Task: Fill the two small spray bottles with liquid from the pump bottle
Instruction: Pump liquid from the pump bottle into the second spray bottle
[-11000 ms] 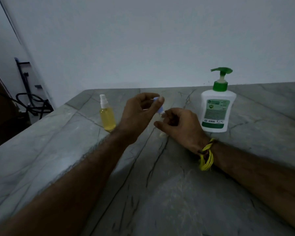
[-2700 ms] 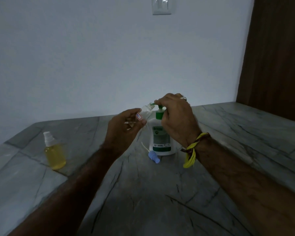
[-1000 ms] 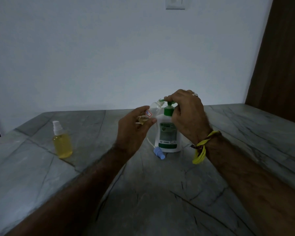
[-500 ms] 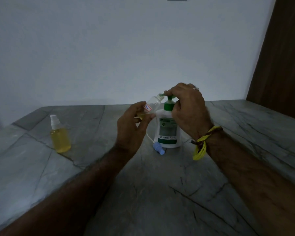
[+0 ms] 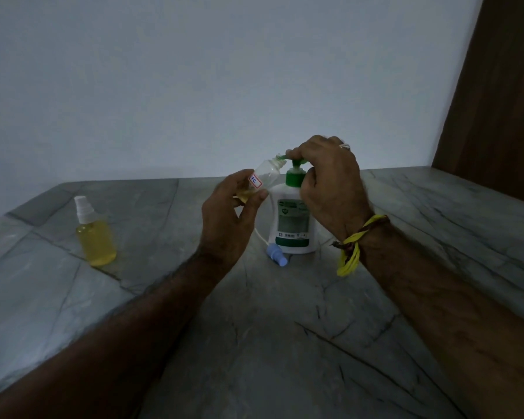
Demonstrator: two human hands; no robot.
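The white pump bottle with a green collar stands on the grey stone table. My right hand rests on top of its green pump head, fingers curled over it. My left hand grips a small clear spray bottle, tilted, with its open mouth against the pump spout; a little yellow liquid lies at its bottom. Its blue spray cap with a white tube lies on the table by the pump bottle's base. A second small spray bottle, capped and holding yellow liquid, stands at the left.
A white wall runs behind the table. A dark wooden panel stands at the far right. The table's left edge falls away at the lower left.
The clear bottle stays held at the pump spout and my right hand stays on the pump head. The view has shifted slightly; earlier my hands were unscrewing the blue cap.
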